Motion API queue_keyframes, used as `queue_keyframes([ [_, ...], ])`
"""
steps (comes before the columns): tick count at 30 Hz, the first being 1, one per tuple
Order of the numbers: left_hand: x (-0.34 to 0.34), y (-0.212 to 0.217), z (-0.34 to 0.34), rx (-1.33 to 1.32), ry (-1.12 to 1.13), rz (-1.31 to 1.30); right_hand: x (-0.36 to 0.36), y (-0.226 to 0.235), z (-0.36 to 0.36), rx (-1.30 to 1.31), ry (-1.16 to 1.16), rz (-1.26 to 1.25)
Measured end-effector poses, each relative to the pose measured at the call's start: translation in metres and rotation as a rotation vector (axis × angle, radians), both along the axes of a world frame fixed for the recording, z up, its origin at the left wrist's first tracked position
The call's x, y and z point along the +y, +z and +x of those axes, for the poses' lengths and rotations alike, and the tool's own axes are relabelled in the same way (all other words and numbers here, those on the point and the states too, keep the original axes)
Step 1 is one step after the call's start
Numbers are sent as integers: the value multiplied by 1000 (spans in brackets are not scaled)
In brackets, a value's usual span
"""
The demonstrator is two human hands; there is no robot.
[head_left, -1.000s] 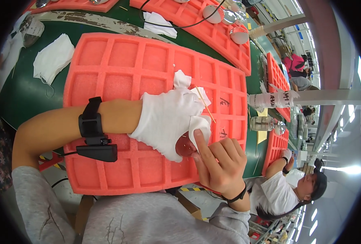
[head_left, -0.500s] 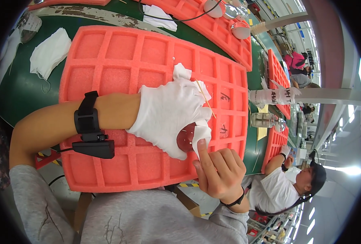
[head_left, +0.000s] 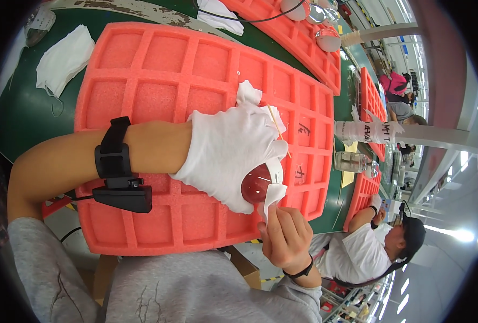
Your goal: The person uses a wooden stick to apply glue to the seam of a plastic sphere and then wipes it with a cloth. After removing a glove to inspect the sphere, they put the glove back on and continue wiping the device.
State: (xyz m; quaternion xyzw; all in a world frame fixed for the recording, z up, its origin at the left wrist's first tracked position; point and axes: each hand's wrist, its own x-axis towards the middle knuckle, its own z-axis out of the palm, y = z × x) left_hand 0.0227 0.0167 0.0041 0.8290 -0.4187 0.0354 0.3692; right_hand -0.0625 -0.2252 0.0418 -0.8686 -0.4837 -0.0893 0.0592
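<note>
My left hand (head_left: 225,153), in a white glove, is closed around a round, see-through glass lens (head_left: 255,184) that looks red over the foam. A thin wooden stick (head_left: 276,126) and a crumpled white cloth (head_left: 248,94) poke out at the far side of the glove; their held ends are hidden. Bare, my right hand (head_left: 287,237) pinches a folded white wipe (head_left: 274,195) against the lens's right rim. Both hands are above a red foam tray (head_left: 212,59) with square pockets.
A white face mask (head_left: 64,59) and another white cloth (head_left: 220,19) lie on the green table (head_left: 21,116). Farther off stand a second foam tray with glass domes (head_left: 327,40) and a glass jar (head_left: 352,161). A co-worker (head_left: 357,242) sits at the right.
My right hand has moved slightly left and down with the wipe, uncovering more of the lens's right edge. The left hand keeps its hold on the lens.
</note>
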Motion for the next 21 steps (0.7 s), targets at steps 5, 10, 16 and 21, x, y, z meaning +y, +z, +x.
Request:
queue_keyframes([
  [5, 0, -1, -3, -58, -25, -11, 10, 3, 4, 8, -29, 48],
  [10, -2, -3, -2, -32, -31, 18, 26, 19, 21, 126, -53, 79],
  [16, -5, -12, 0, 62, -62, -204, 32, 28, 29, 129, -123, 60],
  [21, -2, -1, 1, 69, -137, -130, 22, 26, 12, 46, -125, -19],
])
